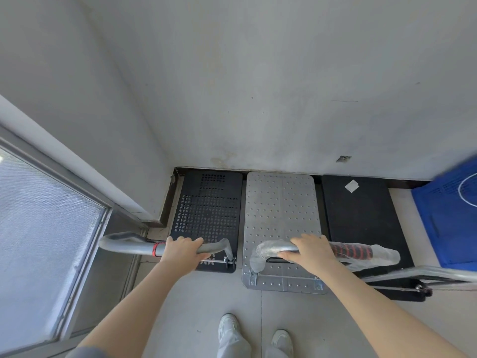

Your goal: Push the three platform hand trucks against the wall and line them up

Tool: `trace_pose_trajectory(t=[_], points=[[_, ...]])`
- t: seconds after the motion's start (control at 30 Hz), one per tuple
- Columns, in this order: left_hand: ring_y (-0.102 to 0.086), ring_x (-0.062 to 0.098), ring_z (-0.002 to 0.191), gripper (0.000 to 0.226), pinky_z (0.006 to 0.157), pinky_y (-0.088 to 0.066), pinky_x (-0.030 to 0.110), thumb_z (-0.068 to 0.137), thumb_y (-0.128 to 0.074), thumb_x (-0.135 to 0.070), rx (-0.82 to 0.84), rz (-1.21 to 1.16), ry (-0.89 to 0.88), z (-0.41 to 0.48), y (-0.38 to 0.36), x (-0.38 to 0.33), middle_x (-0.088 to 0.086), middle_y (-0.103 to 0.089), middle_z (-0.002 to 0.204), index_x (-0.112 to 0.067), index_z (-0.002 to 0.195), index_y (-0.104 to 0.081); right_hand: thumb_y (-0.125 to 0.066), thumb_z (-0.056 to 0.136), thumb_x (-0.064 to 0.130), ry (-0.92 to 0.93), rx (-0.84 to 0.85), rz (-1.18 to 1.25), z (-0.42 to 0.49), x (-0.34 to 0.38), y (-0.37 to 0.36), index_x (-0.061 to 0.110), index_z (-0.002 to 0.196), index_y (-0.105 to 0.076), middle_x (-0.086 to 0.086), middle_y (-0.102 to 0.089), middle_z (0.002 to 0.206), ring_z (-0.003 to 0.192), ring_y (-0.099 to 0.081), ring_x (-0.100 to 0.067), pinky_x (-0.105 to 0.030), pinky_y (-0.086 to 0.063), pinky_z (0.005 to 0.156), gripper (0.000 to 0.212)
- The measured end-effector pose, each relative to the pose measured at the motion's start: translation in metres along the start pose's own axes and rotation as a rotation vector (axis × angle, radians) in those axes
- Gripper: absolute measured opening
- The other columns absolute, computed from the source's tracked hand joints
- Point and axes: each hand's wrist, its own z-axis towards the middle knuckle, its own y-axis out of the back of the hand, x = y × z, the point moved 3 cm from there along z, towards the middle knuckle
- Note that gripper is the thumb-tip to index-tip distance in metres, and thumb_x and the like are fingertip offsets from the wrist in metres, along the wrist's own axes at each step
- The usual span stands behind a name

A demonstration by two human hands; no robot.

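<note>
Three platform hand trucks stand side by side on the tiled floor (206, 301), their far ends close to the foot of the wall (284, 86). The black perforated truck (209, 210) sits in the corner on the left, the silver studded truck (281, 210) is in the middle, and the plain black truck (361, 215) is on the right with a white paper scrap (351, 186) on its deck. Their near ends are not level: the perforated one stops shortest.

The left grip (183, 251) is curled round the grey handle (129, 245) of the perforated truck, beside a red band. The right grip (309, 250) is curled round the plastic-wrapped handle (361, 251) of the silver truck, just left of its red-and-black padding. The plain black truck's silver handle (438, 273) runs off to the right, untouched.

A blue crate (449, 215) stands right of the trucks, a window (38, 228) lies to the left, and two white shoes (227, 326) show below.
</note>
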Motion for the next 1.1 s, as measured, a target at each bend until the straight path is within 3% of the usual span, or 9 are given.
trace_pose_trajectory(t=[0.9,1.1], points=[[-0.051,0.020,0.104,0.040,0.093,-0.035,0.040,0.090,-0.035,-0.059,0.004,-0.041,0.069,0.003,0.000,-0.010,-0.003,-0.058,0.111,-0.025,0.110,-0.044,-0.035,0.083,0.072,-0.043,0.049,-0.011,0.002,-0.005,0.003,0.024,0.120,-0.054,-0.002,-0.061,0.119,0.111,-0.054,-0.023,-0.044,-0.036,0.098,0.063],[-0.041,0.022,0.124,0.061,0.106,-0.029,0.045,0.085,-0.045,-0.060,-0.040,-0.284,0.067,0.000,0.015,-0.016,-0.001,-0.045,0.135,-0.031,0.137,-0.032,-0.043,0.082,0.068,-0.043,0.036,0.063,-0.004,0.003,0.011,0.026,0.136,-0.037,-0.006,-0.046,0.137,0.125,-0.043,-0.026,-0.046,-0.032,0.103,0.070]])
